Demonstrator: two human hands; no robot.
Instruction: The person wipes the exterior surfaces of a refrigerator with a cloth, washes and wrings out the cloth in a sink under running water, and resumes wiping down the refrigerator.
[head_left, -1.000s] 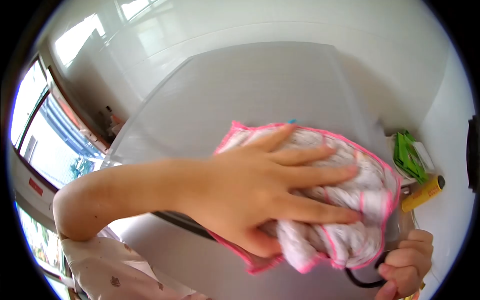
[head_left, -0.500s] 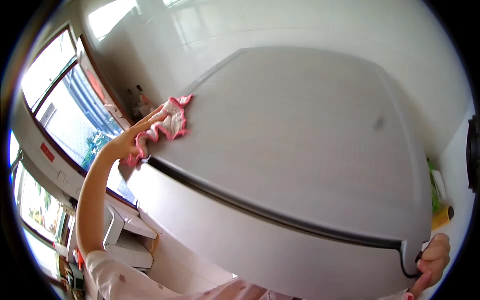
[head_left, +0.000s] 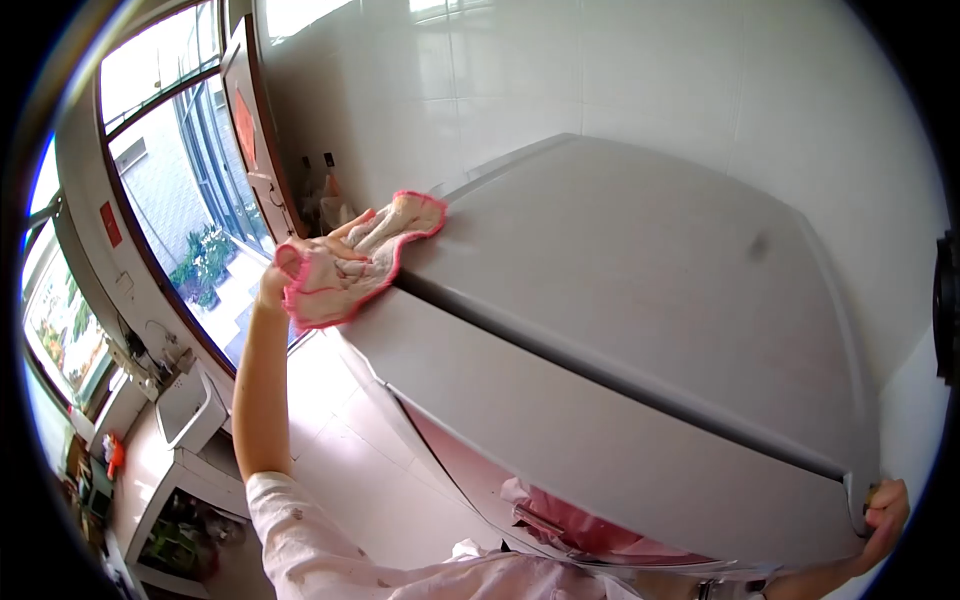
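Observation:
A grey refrigerator [head_left: 640, 290] fills the middle and right, seen from above, with a dark gap between its top and its front door [head_left: 600, 430]. At its left front corner, my left hand [head_left: 342, 246] holds a whitish cleaning cloth [head_left: 345, 290] with a pink stitched edge. The cloth drapes over the corner and partly hides the palm and fingers. At the lower right, my right hand [head_left: 884, 520] has its fingers curled around the refrigerator's right front corner. A small dark smudge [head_left: 758, 243] shows on the top.
A tiled wall [head_left: 660, 70] rises behind the refrigerator. Bottles [head_left: 325, 190] stand beyond its left side, near an open door [head_left: 255, 130]. A white sink [head_left: 190, 408] is at the lower left. Something pink [head_left: 580, 520] shows below the refrigerator door's edge.
My left hand and the cloth have come off the top's left edge and now wrap over the front corner. The view has shifted, showing more floor and the sink. My right hand stays at its corner.

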